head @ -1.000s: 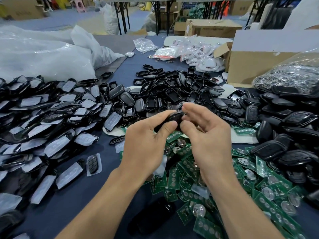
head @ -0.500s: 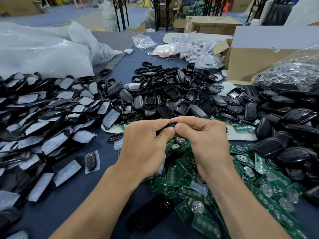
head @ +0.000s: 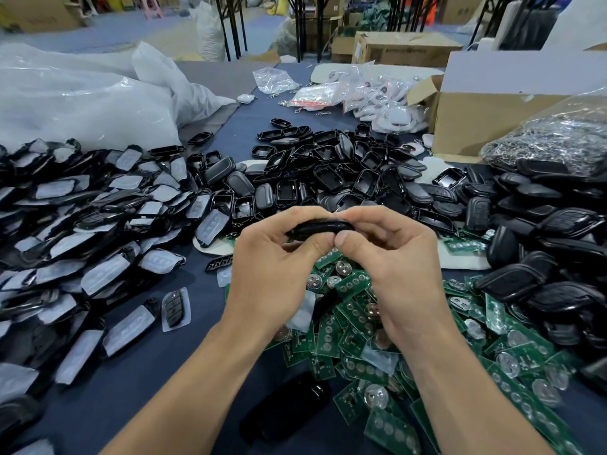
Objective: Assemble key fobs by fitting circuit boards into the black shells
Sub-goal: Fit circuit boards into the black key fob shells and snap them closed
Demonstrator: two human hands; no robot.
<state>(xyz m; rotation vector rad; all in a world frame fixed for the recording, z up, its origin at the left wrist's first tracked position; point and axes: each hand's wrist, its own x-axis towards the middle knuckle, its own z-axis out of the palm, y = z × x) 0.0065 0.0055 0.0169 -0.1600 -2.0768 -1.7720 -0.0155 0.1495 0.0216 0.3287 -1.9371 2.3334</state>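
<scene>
Fingertips (head: 341, 239) of both my hands pinch one black shell (head: 320, 228), thumbs pressed on its near edge and almost touching each other, the other fingers curled over its far edge. I hold it level and edge-on to me, above the far side of the green circuit boards (head: 532, 405), which lie heaped on the dark blue table (head: 203, 356) under my wrists and off to the right; many carry a round silver clip. Just behind the held shell spreads a pile of empty shells (head: 328, 178), most of them open side up. To my left lies a broad heap of film-covered shell halves (head: 98, 224), and one button pad (head: 175, 308) in a clear packet lies apart from it on the cloth. To my right, closed black covers (head: 542, 257) are stacked high, with a clear bag of shiny metal bits (head: 558, 139) behind them beside a cardboard box (head: 476, 126). Big white plastic bags (head: 82, 103) fill the far left. A blurred black object (head: 289, 412) lies between my forearms. My left hand (head: 272, 277) and right hand (head: 394, 267) meet in the middle, backs toward me, wrists apart; whether a board sits inside the shell I cannot tell
</scene>
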